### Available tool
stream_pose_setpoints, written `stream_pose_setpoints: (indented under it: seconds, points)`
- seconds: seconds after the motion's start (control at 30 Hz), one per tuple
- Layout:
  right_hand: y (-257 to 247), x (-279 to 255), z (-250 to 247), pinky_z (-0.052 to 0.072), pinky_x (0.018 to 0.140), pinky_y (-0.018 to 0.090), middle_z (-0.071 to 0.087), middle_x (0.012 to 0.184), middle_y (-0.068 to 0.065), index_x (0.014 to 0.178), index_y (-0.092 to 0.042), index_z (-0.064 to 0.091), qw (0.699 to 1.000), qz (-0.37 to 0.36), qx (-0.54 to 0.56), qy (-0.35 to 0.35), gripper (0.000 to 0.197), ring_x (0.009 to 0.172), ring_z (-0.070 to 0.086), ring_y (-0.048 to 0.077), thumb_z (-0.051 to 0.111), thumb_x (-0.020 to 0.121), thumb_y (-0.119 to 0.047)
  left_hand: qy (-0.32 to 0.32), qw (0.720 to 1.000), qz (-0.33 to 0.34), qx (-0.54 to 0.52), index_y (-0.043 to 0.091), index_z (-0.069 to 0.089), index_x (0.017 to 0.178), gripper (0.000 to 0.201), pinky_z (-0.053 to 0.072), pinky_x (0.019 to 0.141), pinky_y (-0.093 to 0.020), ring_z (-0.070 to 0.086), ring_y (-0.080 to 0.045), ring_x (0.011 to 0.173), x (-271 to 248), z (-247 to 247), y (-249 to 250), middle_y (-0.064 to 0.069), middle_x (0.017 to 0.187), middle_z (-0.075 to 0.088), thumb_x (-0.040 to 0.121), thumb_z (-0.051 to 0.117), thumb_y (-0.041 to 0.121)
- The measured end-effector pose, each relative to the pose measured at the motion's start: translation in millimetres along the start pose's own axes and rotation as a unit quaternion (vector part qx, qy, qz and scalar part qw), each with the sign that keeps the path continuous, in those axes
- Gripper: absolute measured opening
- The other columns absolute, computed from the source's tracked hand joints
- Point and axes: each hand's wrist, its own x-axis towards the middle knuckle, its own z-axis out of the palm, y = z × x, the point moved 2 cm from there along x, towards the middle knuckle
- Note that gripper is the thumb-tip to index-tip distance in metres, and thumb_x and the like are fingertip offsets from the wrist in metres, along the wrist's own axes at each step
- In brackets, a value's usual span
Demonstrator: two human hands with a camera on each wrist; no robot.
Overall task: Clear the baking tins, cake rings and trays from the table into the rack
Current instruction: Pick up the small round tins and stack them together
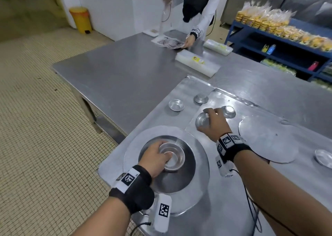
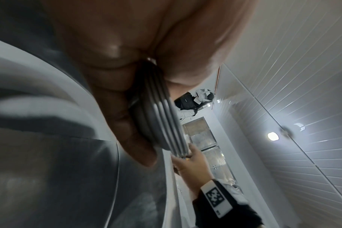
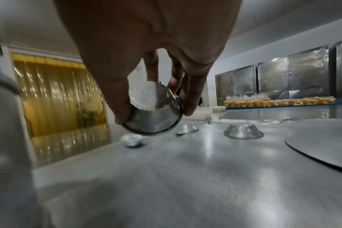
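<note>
My left hand (image 1: 164, 154) pinches the rim of a stack of small nested metal tins (image 1: 175, 157), thumb inside and fingers outside. The left wrist view shows the stack's layered rims (image 2: 162, 123). The stack sits over a large round pan (image 1: 186, 171) that lies on a flat round disc (image 1: 201, 185). My right hand (image 1: 206, 116) grips one small tin (image 3: 152, 108) by its rim, tilted and just above the tray surface (image 3: 185, 177). More small tins stand loose: one at the far left (image 1: 176, 105), one upturned (image 1: 201, 98), one beside my right hand (image 1: 229, 111). No rack is in view.
A second flat round disc (image 1: 267, 138) lies to the right, with another small tin (image 1: 323, 157) at the right edge. White plastic boxes (image 1: 196, 63) sit on the steel table (image 1: 116, 70). A person (image 1: 201, 11) stands at its far side. Blue shelves (image 1: 287, 38) hold packed goods.
</note>
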Motion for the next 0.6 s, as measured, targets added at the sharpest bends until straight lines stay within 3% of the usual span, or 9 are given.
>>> stream_pose_setpoints:
  seconds: [0.1,0.17,0.2,0.27,0.37,0.5,0.6]
  points:
    - [-21.6,-24.6,-24.2,0.05,0.094,0.033,0.042,0.123,0.005,0.124,-0.021,0.053,0.996,-0.046,0.063,0.051,0.068,0.103,0.055,0.021,0.086,0.066,-0.034,-0.011,1.0,0.005,-0.002,0.022,0.066,0.107,0.027,0.055,0.092,-0.041,0.069,-0.023,0.097,-1.6,-1.1,3.7,-0.001,0.098,0.073,0.088,0.064,0.002]
    - [-35.6,-43.9,-37.7,0.053,0.091,0.034,0.047,0.116,-0.003,0.117,-0.027,0.051,0.989,-0.072,0.108,0.074,0.065,0.101,0.056,0.016,0.087,0.064,-0.04,-0.016,1.0,-0.005,-0.022,0.017,0.067,0.104,0.026,0.06,0.084,-0.04,0.068,-0.026,0.093,-3.9,-0.5,5.7,-0.007,0.096,0.073,0.086,0.064,0.0]
    - [-43.2,-54.7,-43.9,0.054,0.091,0.032,0.05,0.114,-0.004,0.116,-0.027,0.05,0.985,-0.081,0.127,0.079,0.066,0.102,0.057,0.014,0.088,0.064,-0.04,-0.016,0.999,-0.012,-0.045,0.015,0.068,0.103,0.025,0.061,0.08,-0.041,0.068,-0.03,0.092,-6.8,0.1,7.2,-0.012,0.097,0.072,0.083,0.065,0.001]
    - [-59.6,-76.8,-54.6,0.052,0.092,0.021,0.053,0.114,-0.003,0.116,-0.022,0.051,0.98,-0.094,0.16,0.074,0.067,0.104,0.058,0.01,0.091,0.064,-0.036,-0.006,0.995,-0.031,-0.092,0.015,0.071,0.101,0.029,0.06,0.08,-0.055,0.068,-0.04,0.097,-11.5,1.7,8.1,-0.019,0.099,0.072,0.074,0.066,0.01]
    - [-83.8,-109.5,-65.9,0.048,0.092,0.011,0.056,0.112,-0.002,0.113,-0.019,0.052,0.97,-0.108,0.208,0.059,0.065,0.103,0.061,0.005,0.093,0.063,-0.029,0.012,0.989,-0.054,-0.135,0.023,0.075,0.094,0.023,0.056,0.088,-0.06,0.069,-0.037,0.099,-16.2,5.3,8.2,-0.013,0.099,0.074,0.073,0.067,0.028]
    - [-98.5,-140.9,-64.2,0.053,0.096,0.024,0.063,0.107,-0.005,0.106,-0.022,0.054,0.958,-0.116,0.258,0.037,0.063,0.102,0.066,0.009,0.096,0.059,-0.028,-0.011,0.988,-0.049,-0.148,0.021,0.077,0.101,0.053,0.049,0.101,-0.057,0.07,-0.032,0.103,-25.7,10.1,15.1,-0.008,0.103,0.077,0.077,0.06,0.065]
    - [-99.5,-156.8,-55.8,0.054,0.097,0.029,0.067,0.109,-0.008,0.105,-0.024,0.055,0.954,-0.111,0.279,0.012,0.063,0.105,0.067,0.007,0.096,0.057,-0.029,-0.039,0.985,-0.039,-0.161,0.015,0.076,0.107,0.051,0.05,0.101,-0.053,0.071,-0.036,0.102,-41.3,11.7,26.9,-0.015,0.104,0.076,0.094,0.052,0.057]
